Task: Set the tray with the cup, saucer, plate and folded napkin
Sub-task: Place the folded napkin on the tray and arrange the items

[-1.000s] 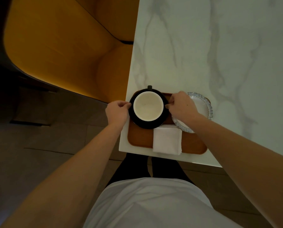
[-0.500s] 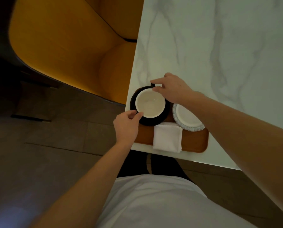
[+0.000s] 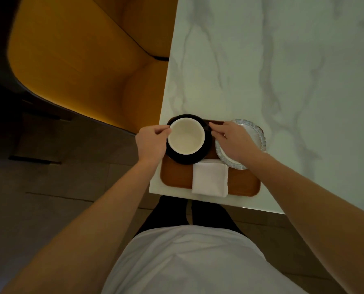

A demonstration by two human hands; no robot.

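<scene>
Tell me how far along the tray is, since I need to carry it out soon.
Nearly done. The wooden tray already holds the folded white napkin, the glass plate and the black saucer with the white cup on it. In hand: the left hand and right hand touch the cup and saucer at either side, apparently adjusting them. Left: let go.

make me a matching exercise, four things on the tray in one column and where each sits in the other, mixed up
Things:
1. cup
2. saucer
3. plate
4. napkin

Places:
A. near edge of the tray, middle, overhanging slightly
B. far right corner, partly under the right hand
C. far left corner, directly on the tray
D. on the dark dish, between the two hands

Pairs: 1-D, 2-C, 3-B, 4-A
</scene>
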